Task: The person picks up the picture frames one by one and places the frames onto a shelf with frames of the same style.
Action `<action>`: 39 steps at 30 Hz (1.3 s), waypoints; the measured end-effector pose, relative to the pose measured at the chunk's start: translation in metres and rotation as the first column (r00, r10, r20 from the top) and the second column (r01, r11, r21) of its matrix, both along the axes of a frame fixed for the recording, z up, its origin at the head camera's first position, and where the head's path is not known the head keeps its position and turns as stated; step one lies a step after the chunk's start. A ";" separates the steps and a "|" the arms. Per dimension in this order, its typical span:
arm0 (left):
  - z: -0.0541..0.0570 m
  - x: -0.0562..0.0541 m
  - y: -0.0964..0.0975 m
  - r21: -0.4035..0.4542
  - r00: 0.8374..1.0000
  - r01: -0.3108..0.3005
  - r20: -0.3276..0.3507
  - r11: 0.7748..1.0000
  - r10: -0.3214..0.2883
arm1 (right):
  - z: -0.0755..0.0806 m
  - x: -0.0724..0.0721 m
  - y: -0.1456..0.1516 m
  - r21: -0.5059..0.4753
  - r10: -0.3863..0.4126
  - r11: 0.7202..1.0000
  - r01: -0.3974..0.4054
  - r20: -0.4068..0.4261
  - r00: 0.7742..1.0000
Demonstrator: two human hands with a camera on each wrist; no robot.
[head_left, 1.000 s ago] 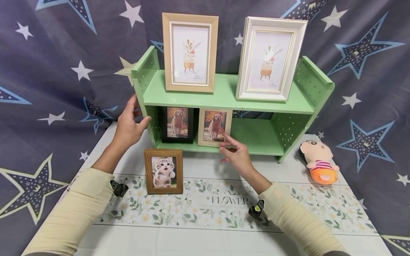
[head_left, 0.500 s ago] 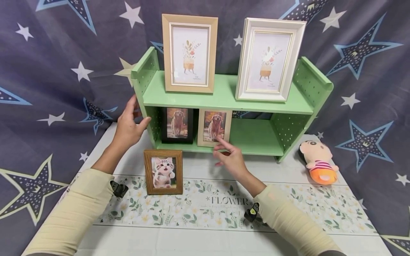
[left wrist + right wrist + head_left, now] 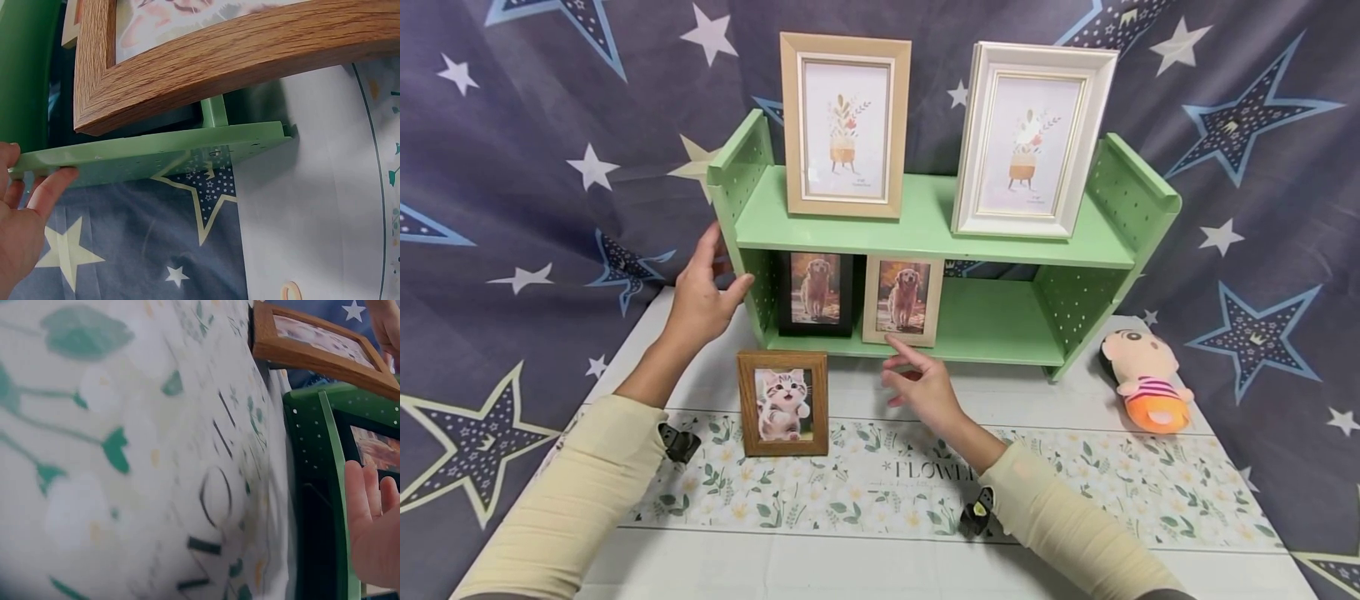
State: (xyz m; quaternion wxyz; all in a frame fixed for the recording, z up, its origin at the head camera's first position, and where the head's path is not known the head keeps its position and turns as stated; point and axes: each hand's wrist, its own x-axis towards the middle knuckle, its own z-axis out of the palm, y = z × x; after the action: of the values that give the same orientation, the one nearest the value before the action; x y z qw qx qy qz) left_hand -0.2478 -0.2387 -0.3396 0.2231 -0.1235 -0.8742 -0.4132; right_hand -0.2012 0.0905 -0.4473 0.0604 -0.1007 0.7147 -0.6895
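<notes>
My left hand (image 3: pixel 700 304) rests against the left side panel of the green shelf (image 3: pixel 925 242), fingers on its outer side and thumb near its front edge. In the left wrist view its fingers (image 3: pixel 53 189) touch that panel. My right hand (image 3: pixel 925 387) holds nothing; its index finger points at the bottom edge of a small beige photo frame (image 3: pixel 934 308) with a dog picture. Whether the fingertip touches the frame I cannot tell. To its left on the lower shelf stands a black photo frame (image 3: pixel 847 292), also with a dog picture.
A brown wooden photo frame (image 3: pixel 782 358) with a kitten picture stands on the table before the shelf. Up top are a tan photo frame (image 3: pixel 898 133) and a white photo frame (image 3: pixel 1097 133). A plush doll (image 3: pixel 1150 379) lies right of the shelf.
My right hand has moved left and down, from the beige frame's right edge across its picture to its bottom edge. The left hand stays on the shelf's side. The frames have hardly moved.
</notes>
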 end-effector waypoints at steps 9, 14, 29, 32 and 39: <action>0.001 0.000 0.001 0.002 1.000 -0.008 0.010 1.000 0.008 | -0.005 0.008 -0.017 0.009 0.054 0.999 -0.054 -0.006 0.999; 0.000 0.000 0.001 0.002 1.000 -0.007 0.015 1.000 0.007 | -0.008 0.011 -0.025 0.009 0.089 0.996 -0.089 -0.019 0.996; 0.001 0.000 0.000 0.001 1.000 -0.010 0.017 1.000 0.010 | -0.014 0.018 -0.046 -0.011 0.117 0.993 -0.117 -0.028 0.993; 0.001 0.000 0.000 0.001 1.000 -0.008 0.013 1.000 0.008 | -0.015 0.019 -0.050 -0.020 0.109 0.994 -0.110 -0.021 0.994; 0.000 0.000 0.000 -0.001 1.000 -0.005 0.004 1.000 0.005 | -0.019 0.025 -0.060 -0.027 0.099 0.995 -0.099 0.009 0.995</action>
State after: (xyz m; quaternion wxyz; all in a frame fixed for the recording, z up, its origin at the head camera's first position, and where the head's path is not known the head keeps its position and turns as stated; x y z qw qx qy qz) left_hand -0.2475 -0.2384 -0.3398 0.2223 -0.1205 -0.8753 -0.4123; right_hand -0.1758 0.0302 -0.4666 0.0968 -0.1331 0.6992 -0.6957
